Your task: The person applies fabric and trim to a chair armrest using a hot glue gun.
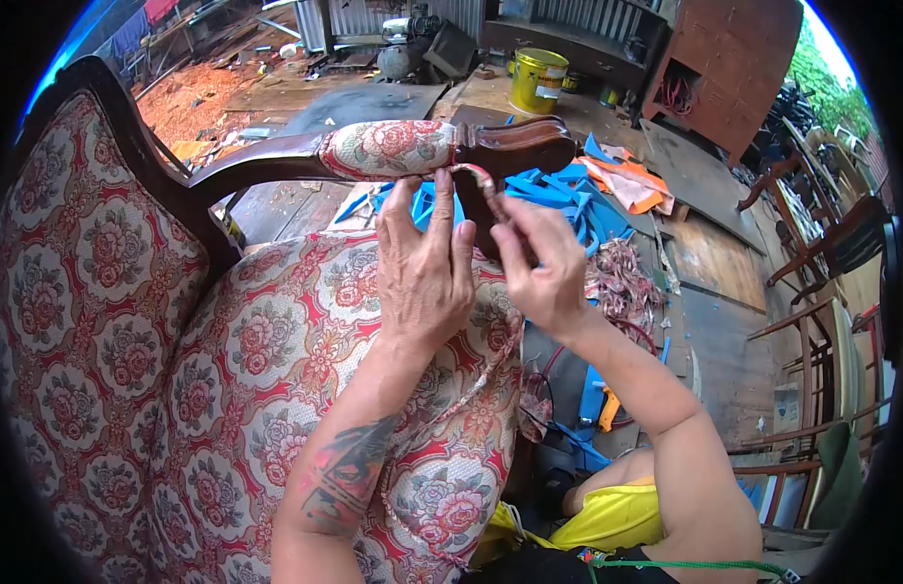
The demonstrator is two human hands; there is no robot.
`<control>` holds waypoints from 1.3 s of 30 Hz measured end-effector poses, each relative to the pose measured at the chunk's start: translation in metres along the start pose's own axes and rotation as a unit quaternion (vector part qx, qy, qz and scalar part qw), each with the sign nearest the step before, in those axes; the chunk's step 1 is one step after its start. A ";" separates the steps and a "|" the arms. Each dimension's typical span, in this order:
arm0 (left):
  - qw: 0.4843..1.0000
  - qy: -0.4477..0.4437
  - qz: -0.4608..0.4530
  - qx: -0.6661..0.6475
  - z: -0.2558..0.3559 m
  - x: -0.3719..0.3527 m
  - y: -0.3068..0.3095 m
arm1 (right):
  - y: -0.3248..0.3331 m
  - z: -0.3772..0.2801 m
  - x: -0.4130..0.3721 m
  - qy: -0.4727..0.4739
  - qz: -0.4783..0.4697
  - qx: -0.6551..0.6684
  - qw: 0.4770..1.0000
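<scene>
A chair with carved dark wood and rose-patterned upholstery fills the left, with its floral seat (267, 336) below my hands. Its armrest pad (391, 148) wears the same fabric. Fingers stretched out and apart, my left hand (422, 268) presses its fingertips on the pad's near lower edge. My right hand (547, 261) is closed in a pinch on a fabric-covered piping cord (476, 173), which runs from the pad's front end. Whether those fingers also hold something else is hidden. A long loose length of piping (451, 414) trails down over the seat.
Blue foam scraps (549, 200), orange fabric pieces (627, 182) and a heap of patterned trimmings (627, 277) lie beyond the chair. A blue and orange tool (599, 399) is on the floor. A yellow bucket (539, 80) stands behind; chair frames (812, 360) line the right.
</scene>
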State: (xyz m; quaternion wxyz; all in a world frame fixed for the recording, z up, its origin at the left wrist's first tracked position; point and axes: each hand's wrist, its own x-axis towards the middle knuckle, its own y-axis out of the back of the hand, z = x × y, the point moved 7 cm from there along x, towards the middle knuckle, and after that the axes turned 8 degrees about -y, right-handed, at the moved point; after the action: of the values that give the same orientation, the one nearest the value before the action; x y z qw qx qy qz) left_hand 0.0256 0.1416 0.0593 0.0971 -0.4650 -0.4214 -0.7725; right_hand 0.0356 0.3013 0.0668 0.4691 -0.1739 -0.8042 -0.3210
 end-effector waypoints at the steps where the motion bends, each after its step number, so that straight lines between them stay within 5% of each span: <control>1: 1.000 0.004 0.004 -0.016 -0.002 0.000 0.001 | -0.002 -0.007 -0.004 0.014 0.000 0.015 1.000; 12: 1.000 0.014 0.021 -0.007 -0.005 0.001 0.003 | -0.032 -0.010 -0.007 0.018 -0.171 0.054 0.984; 16: 0.999 -0.006 0.022 0.030 -0.005 0.002 0.003 | -0.035 0.002 -0.006 -0.026 -0.169 0.103 0.980; 18: 0.999 -0.013 0.018 0.043 -0.005 0.001 0.002 | -0.022 0.002 0.004 -0.034 -0.076 0.106 0.991; 22: 0.997 -0.007 0.015 0.069 -0.006 0.000 -0.001 | 0.001 -0.027 0.055 0.154 0.016 -0.041 0.987; 28: 0.998 -0.001 0.012 0.054 -0.005 0.001 0.000 | -0.019 -0.026 0.089 0.145 -0.069 -0.101 0.982; 33: 0.998 -0.019 0.030 0.061 -0.002 0.003 0.002 | -0.027 -0.028 0.084 0.270 -0.064 -0.161 0.947; 39: 0.999 -0.010 0.029 0.042 -0.004 0.002 0.002 | -0.032 -0.016 0.101 0.199 -0.064 -0.090 0.974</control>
State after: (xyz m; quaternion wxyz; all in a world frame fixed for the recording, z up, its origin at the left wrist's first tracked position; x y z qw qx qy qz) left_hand 0.0230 0.1380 0.0607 0.1349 -0.4803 -0.4409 -0.7461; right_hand -0.0234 0.2653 0.1485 0.5808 -0.0963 -0.6719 -0.4495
